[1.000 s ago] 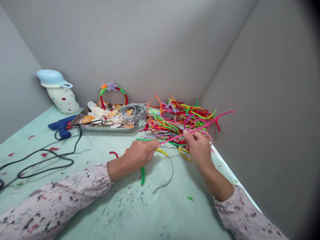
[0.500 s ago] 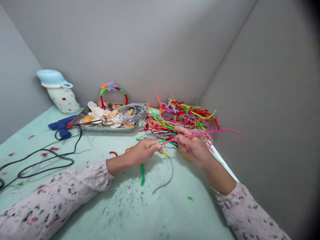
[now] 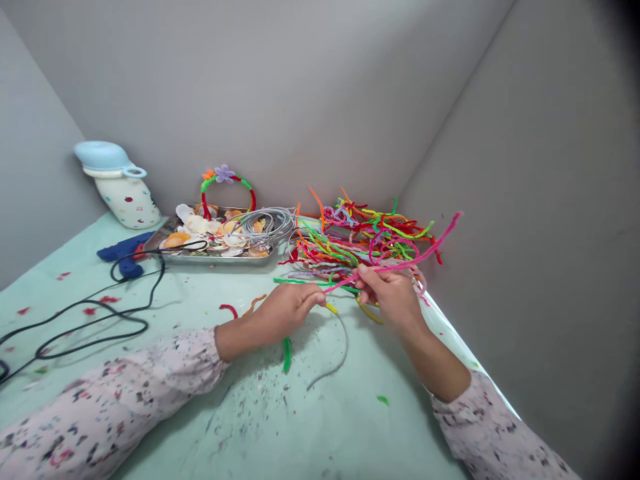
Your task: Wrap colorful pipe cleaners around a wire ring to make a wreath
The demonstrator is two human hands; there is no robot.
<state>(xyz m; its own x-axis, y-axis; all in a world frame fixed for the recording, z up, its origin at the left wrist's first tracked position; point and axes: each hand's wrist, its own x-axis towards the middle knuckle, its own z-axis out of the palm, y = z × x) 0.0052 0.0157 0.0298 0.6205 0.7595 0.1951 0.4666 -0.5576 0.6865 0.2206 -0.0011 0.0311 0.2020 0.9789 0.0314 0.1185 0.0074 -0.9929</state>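
Note:
Between my hands a bright pink pipe cleaner [image 3: 341,283] is drawn out, its free end rising to the right. My left hand [image 3: 289,309] is closed on its near end. From under those fingertips a thin grey wire [image 3: 346,340] with a yellow-wrapped part [image 3: 331,308] curves down, apparently held too. My right hand [image 3: 395,297] pinches the pink strand farther along between thumb and forefinger. A green pipe cleaner piece [image 3: 287,355] hangs or lies just below my left hand; its upper part is hidden.
A heap of coloured pipe cleaners [image 3: 370,233] lies behind my hands. To its left, a metal tray [image 3: 220,261] holds shells, coiled grey wire [image 3: 270,223] and a flowered hoop [image 3: 254,198]. A blue glue gun [image 3: 125,250], its black cord [image 3: 145,323] and a bottle [image 3: 127,200] are farther left.
The fingers of my right hand, spread along the pink pipe cleaner before, have closed into a pinch on it. Its free end has swung upward. My left hand has barely moved.

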